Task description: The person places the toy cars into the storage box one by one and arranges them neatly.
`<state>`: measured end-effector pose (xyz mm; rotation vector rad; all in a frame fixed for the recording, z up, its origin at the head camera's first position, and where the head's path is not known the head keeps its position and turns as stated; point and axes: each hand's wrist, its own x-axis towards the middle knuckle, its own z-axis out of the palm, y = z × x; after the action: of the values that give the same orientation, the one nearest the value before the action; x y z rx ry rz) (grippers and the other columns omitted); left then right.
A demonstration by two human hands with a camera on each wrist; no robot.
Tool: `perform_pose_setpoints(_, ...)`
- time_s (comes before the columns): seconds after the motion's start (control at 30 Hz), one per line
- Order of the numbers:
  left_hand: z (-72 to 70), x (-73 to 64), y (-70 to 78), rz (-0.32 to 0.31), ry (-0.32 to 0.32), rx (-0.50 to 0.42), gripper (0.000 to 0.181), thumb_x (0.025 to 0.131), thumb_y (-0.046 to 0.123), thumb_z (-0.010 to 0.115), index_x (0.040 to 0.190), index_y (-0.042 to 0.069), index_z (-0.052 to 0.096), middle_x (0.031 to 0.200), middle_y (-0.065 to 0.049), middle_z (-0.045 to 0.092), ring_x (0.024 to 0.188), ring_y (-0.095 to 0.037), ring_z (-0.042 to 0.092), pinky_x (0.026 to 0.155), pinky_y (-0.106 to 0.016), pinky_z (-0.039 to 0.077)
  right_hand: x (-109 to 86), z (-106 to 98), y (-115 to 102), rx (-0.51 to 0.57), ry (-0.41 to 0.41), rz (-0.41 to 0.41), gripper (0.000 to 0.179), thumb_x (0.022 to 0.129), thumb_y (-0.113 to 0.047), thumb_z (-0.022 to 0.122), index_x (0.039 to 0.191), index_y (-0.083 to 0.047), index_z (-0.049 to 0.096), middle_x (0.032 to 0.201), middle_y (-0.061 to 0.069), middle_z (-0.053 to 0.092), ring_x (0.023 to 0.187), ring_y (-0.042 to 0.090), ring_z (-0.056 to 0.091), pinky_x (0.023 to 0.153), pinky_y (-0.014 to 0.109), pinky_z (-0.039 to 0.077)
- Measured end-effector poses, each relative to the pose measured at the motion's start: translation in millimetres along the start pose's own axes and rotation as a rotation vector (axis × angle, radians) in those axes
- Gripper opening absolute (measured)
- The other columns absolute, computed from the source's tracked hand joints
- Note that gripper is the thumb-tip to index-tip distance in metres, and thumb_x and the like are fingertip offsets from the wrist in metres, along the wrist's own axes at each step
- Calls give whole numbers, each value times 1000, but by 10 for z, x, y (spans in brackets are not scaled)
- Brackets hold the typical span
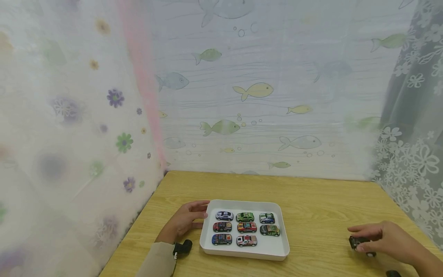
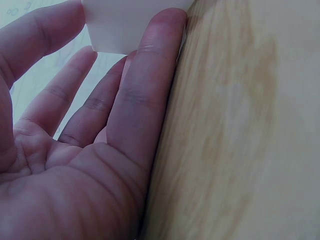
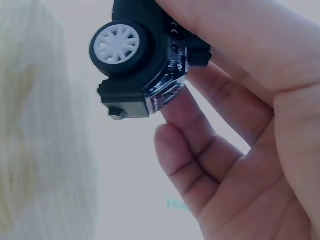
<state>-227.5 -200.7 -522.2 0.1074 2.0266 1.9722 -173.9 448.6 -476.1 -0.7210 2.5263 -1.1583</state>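
Note:
A white tray (image 1: 243, 253) stands on the table with several small toy cars in rows, among them a green car (image 1: 245, 217) and a white-and-red car (image 1: 247, 241). My left hand (image 1: 187, 219) is at the tray's left side. In the left wrist view the fairly straight fingers of that hand (image 2: 95, 125) touch the tray's outer wall (image 2: 120, 30), the lowest finger lying along the tabletop. To the right of the tray, my right hand (image 1: 387, 240) pinches a black toy car (image 1: 360, 243). A white-spoked wheel shows on this toy car (image 3: 145, 55) in the right wrist view.
The wooden table (image 1: 311, 200) reaches back to a fish-print curtain (image 1: 256, 115). Flower-patterned curtains hang at the left (image 1: 114, 134) and right. A black strap-on device (image 1: 182, 247) sits at the left wrist.

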Motion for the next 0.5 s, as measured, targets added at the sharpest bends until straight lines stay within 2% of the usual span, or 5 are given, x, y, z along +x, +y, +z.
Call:
perform_pose_setpoints(0.1,-2,10,-10,3,-1,3,57,99,12,71,152,12,52,156,-22,48,124,-28,65,92,-46,62,42,-2,-69,-51,47,-17,30,99,-13,71,127,-4,74,128,-22,70,102,-13,63,68,25,60)
perform_pose_setpoints(0.23,-6,21,-17,12,-3,2,58,98,12,71,153,11,52,156,-22,48,124,-29,65,92,-46,62,96,-11,-169,-143,92,-5,31,97,-21,74,126,-12,76,129,-5,73,105,-19,56,68,25,58)
perform_pose_setpoints(0.33,-4,22,-19,18,-6,5,58,98,12,71,153,10,51,156,-23,48,124,-29,65,91,-47,62,131,-11,-244,-192,108,16,34,95,-27,76,126,-14,76,129,-2,73,106,-22,51,70,23,58)
perform_pose_setpoints(0.5,2,8,-13,15,-4,13,58,99,12,70,153,11,51,157,-23,47,125,-30,64,92,-46,62,203,17,-357,-200,138,-19,34,93,-27,78,125,-14,77,128,-1,74,106,-20,53,70,24,57)
